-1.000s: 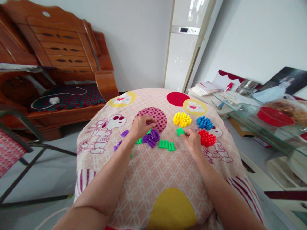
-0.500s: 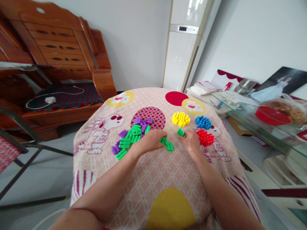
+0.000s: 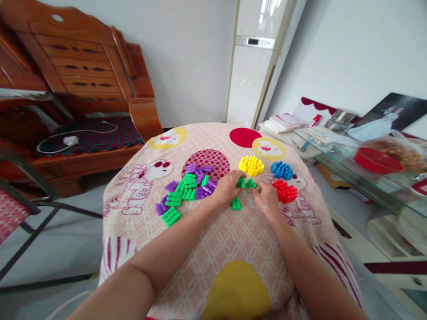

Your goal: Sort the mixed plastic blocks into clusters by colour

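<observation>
My left hand (image 3: 227, 188) is closed on a green plastic block (image 3: 241, 182) above the middle of the table. Facing it, my right hand (image 3: 266, 196) pinches another green block (image 3: 251, 183), with a small gap between the two pieces. A loose green block (image 3: 236, 204) lies on the cloth just below my left hand. Left of my hands spreads a pile of green blocks (image 3: 173, 199) and purple blocks (image 3: 202, 193). Yellow pieces (image 3: 251, 166), blue pieces (image 3: 282, 170) and red pieces (image 3: 284, 190) stand in tight groups beyond and right of my right hand.
A patterned tablecloth (image 3: 213, 249) covers the table. On the right, a glass shelf (image 3: 353, 155) bears a red bowl (image 3: 378, 160) and papers. A wooden bench (image 3: 83, 80) stands at the back left, with a metal-framed chair (image 3: 36, 200) nearer.
My left hand has moved right and slightly away from me, bringing a green block up to the one in my right hand. The right hand has hardly moved. More purple blocks now show.
</observation>
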`<state>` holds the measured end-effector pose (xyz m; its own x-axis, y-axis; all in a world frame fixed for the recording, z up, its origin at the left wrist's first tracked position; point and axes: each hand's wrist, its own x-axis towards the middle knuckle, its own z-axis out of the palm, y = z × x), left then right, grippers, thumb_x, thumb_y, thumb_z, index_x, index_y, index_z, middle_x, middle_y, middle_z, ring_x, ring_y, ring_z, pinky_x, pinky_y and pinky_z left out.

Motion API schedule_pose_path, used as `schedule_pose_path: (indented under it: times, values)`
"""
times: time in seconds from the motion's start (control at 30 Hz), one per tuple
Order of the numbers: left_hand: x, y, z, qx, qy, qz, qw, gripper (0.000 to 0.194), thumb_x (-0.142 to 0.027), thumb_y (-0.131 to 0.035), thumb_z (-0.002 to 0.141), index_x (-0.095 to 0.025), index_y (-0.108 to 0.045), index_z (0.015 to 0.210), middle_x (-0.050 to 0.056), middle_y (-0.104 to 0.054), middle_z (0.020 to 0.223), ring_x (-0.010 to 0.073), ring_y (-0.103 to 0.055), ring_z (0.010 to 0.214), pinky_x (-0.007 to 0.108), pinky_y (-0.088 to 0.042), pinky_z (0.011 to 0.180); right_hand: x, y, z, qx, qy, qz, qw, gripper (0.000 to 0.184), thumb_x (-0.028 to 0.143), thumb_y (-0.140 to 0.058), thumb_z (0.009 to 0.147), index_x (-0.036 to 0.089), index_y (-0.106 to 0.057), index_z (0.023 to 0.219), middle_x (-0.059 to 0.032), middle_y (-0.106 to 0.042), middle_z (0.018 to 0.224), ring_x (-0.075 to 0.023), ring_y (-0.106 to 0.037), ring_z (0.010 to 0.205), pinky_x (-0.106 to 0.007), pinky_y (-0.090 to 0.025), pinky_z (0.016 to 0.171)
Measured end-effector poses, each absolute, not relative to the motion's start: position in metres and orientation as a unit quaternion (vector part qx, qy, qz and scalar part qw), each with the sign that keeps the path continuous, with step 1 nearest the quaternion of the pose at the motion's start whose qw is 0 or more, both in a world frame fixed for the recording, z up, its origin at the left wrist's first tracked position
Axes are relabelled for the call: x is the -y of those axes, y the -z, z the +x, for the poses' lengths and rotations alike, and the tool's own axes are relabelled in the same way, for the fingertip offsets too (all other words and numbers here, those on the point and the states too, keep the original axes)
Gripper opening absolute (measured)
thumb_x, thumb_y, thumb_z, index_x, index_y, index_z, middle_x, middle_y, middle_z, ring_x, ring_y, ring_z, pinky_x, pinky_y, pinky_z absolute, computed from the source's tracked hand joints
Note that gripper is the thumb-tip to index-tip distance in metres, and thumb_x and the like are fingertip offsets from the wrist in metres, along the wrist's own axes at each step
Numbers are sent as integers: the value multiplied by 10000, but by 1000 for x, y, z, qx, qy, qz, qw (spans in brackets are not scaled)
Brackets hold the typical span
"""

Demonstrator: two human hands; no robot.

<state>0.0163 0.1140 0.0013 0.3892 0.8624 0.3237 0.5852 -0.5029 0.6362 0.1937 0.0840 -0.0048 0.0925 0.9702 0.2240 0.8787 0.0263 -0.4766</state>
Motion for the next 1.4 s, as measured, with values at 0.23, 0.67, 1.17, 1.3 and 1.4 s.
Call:
schedule_pose_path:
  times: [0.23, 0.67, 1.17, 1.3, 1.4]
  values:
    - [-108, -5, 13, -382, -308, 844, 218, 373, -55, -583, 730, -201, -635, 1070, 61, -646, 1103, 191, -639, 997, 292, -533, 856, -84, 4, 194, 672, -92, -691, 250, 178, 299, -620, 842, 192, -757, 878, -78, -731, 741, -239, -675, 729, -295, -425, 619]
    - [-104, -5, 21, -484, -307, 798, 187, 275, -172, -666, 767, -217, -594, 1028, 31, -658, 955, 190, -644, 857, 320, -533, 800, -86, 4, 195, 677, -105, -686, 243, 193, 266, -616, 834, 195, -777, 914, -72, -750, 766, -232, -684, 754, -291, -442, 649]
    - [-119, 25, 33, -421, -331, 812, 233, 567, -145, -696, 759, -157, -534, 1302, 114, -649, 1199, 226, -659, 1031, 381, -534, 945, -89, 7, 200, 688, -103, -679, 236, 194, 198, -579, 764, 213, -764, 820, -58, -724, 701, -221, -664, 716, -276, -404, 593]
    - [-118, 24, 34, -424, -335, 805, 246, 586, -133, -696, 766, -153, -519, 1324, 131, -631, 1237, 229, -660, 1047, 377, -540, 939, -87, 7, 200, 689, -112, -678, 231, 252, 187, -562, 766, 206, -771, 905, -61, -739, 745, -229, -679, 756, -282, -418, 622]
    - [-119, 25, 35, -424, -328, 808, 245, 559, -145, -700, 773, -157, -530, 1305, 128, -635, 1222, 241, -656, 1065, 391, -537, 951, -86, 5, 200, 687, -114, -683, 221, 275, 199, -562, 771, 205, -772, 948, -61, -743, 765, -231, -677, 772, -282, -414, 630]
